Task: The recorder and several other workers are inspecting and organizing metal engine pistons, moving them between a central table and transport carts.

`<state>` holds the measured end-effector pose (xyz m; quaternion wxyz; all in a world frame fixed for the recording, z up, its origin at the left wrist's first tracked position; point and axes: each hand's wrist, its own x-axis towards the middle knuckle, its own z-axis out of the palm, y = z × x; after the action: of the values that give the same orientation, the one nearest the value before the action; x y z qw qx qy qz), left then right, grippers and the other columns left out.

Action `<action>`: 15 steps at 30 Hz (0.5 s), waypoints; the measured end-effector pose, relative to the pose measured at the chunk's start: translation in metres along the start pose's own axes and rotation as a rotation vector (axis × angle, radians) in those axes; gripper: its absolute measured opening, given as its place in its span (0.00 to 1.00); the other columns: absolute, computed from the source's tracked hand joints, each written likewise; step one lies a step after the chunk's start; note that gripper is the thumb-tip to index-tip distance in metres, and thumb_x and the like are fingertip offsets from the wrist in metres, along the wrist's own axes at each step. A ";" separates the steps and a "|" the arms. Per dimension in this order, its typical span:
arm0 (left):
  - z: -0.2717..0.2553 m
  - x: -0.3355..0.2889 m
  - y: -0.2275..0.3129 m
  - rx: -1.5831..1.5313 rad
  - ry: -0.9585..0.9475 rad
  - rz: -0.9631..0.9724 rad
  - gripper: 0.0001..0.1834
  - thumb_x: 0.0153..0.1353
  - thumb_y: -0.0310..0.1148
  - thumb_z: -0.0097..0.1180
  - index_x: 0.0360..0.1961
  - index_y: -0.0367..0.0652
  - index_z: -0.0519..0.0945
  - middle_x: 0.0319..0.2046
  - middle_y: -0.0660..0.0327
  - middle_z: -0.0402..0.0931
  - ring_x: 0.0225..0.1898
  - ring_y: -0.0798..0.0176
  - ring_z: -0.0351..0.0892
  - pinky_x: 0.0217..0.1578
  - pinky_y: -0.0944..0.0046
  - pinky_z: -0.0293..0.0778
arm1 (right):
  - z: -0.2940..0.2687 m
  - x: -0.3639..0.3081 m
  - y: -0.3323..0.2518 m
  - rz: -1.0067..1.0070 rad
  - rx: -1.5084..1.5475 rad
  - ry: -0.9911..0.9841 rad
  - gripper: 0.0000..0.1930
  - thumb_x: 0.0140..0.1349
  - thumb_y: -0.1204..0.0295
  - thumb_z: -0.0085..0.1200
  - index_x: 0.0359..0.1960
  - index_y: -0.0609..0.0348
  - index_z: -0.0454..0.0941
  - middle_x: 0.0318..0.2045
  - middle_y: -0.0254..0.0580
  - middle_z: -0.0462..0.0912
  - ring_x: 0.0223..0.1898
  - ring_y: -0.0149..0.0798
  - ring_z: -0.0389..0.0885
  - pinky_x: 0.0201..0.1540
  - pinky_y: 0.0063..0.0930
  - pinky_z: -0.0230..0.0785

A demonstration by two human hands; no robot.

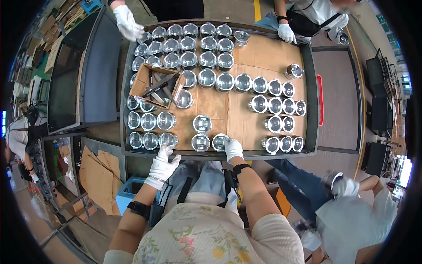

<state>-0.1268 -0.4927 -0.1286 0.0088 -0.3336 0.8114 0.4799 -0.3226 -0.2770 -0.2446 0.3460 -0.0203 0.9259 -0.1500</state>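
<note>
Rows of shiny metal pistons stand on the cardboard lining (pixel 211 105) of a dark-rimmed table (pixel 198 155). My right hand (pixel 234 150), in a white glove, has its fingers closed on the right side of a piston (pixel 220 142) by the near rim. Just left of it stand another piston (pixel 200 143) and one behind that (pixel 202 123). My left hand (pixel 162 166), also gloved, reaches to the near rim with fingers apart. Its fingertips are close to a piston (pixel 168 139) at the front left; whether they touch it I cannot tell.
An open cardboard box (pixel 143 79) of dark bar-shaped pieces sits among the left pistons. Across the table, co-workers' gloved hands appear at the far left (pixel 127 24) and far right (pixel 286 33). Another person (pixel 351 215) is at my right. A blue crate (pixel 128 193) stands below left.
</note>
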 end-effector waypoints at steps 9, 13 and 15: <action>0.008 0.013 0.019 0.024 -0.035 -0.021 0.35 0.53 0.35 0.61 0.59 0.38 0.60 0.49 0.50 0.74 0.50 0.54 0.76 0.50 0.58 0.71 | -0.012 -0.003 -0.008 0.055 -0.113 -0.086 0.15 0.59 0.60 0.48 0.38 0.55 0.80 0.38 0.52 0.81 0.43 0.53 0.79 0.47 0.42 0.72; 0.014 0.020 0.018 0.007 -0.063 -0.016 0.35 0.53 0.34 0.61 0.60 0.41 0.60 0.49 0.51 0.75 0.50 0.54 0.76 0.50 0.59 0.71 | -0.034 -0.002 -0.013 0.009 -0.163 -0.173 0.19 0.59 0.55 0.48 0.38 0.57 0.80 0.39 0.52 0.81 0.44 0.53 0.79 0.47 0.40 0.71; 0.015 0.020 0.013 -0.016 -0.067 0.000 0.35 0.53 0.34 0.61 0.61 0.42 0.60 0.48 0.51 0.75 0.50 0.54 0.76 0.50 0.59 0.72 | -0.050 0.010 -0.018 -0.024 -0.227 -0.211 0.23 0.57 0.51 0.47 0.38 0.60 0.80 0.38 0.53 0.81 0.42 0.53 0.80 0.45 0.40 0.73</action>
<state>-0.1539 -0.4878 -0.1335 0.0334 -0.3175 0.8068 0.4972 -0.3640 -0.2824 -0.2099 0.4351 -0.0861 0.8951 -0.0458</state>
